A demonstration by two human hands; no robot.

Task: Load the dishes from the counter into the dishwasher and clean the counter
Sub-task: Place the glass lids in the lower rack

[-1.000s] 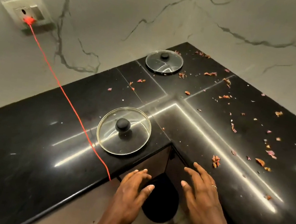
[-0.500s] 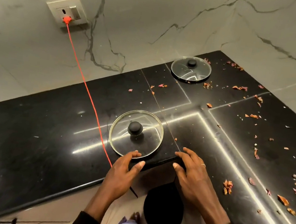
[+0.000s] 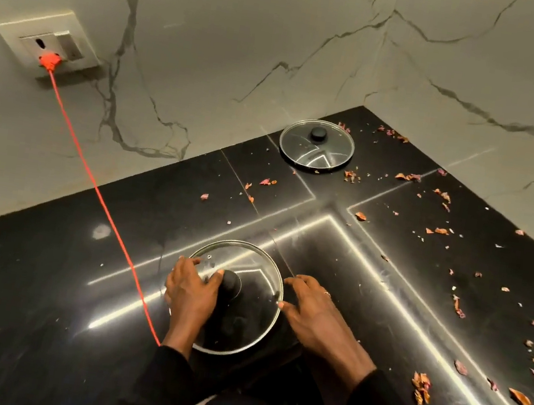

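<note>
A round glass lid [image 3: 240, 323] with a black knob [image 3: 232, 284] lies flat on the black counter [image 3: 37, 289] near its inner corner. My left hand [image 3: 187, 294] rests on the lid's left side, fingers on the glass and thumb tip against the knob. My right hand [image 3: 309, 312] lies beside the lid's right rim with fingers straight and their tips touching the rim. A second glass lid [image 3: 316, 147] with a black knob sits further back near the wall corner.
An orange cord [image 3: 97, 191] runs from a wall socket [image 3: 49, 41] across the counter to its front edge, just left of my left arm. Dried onion-skin scraps [image 3: 420, 387] are scattered over the right and back of the counter. Marble walls [image 3: 247, 43] close the corner.
Both hands have moved forward from the counter's front edge onto the near lid, the left onto the glass by the knob, the right to the rim. My view has moved closer.
</note>
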